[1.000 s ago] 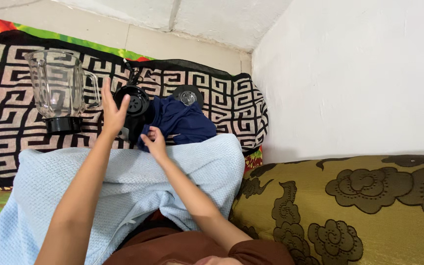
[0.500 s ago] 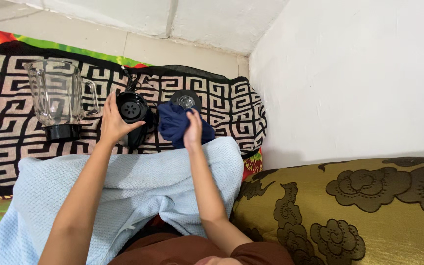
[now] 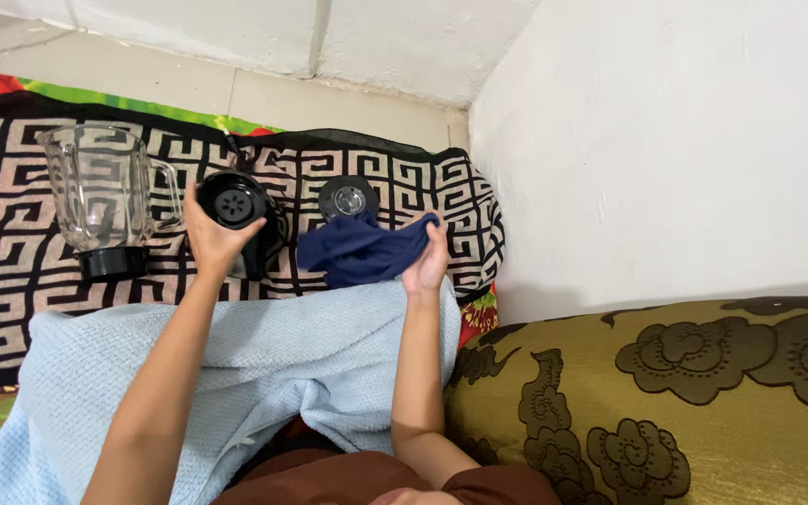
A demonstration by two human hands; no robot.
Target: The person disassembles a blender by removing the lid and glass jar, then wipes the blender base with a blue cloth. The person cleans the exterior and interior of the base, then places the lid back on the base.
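We see a black blender base (image 3: 238, 217), round top with a star-shaped socket, tilted toward us on the black-and-white patterned mat (image 3: 11, 271). Our left hand (image 3: 209, 238) has its grip clamped around the base from below, fingers up its sides. Our right hand (image 3: 429, 260) has its grip pinched shut on a corner of the dark blue cloth (image 3: 357, 251), which is crumpled just right of the base. Clear blender jar (image 3: 105, 192) stands upright to the left; black round lid (image 3: 348, 198) lies behind the cloth. Light blue towel (image 3: 264, 355) covers our lap.
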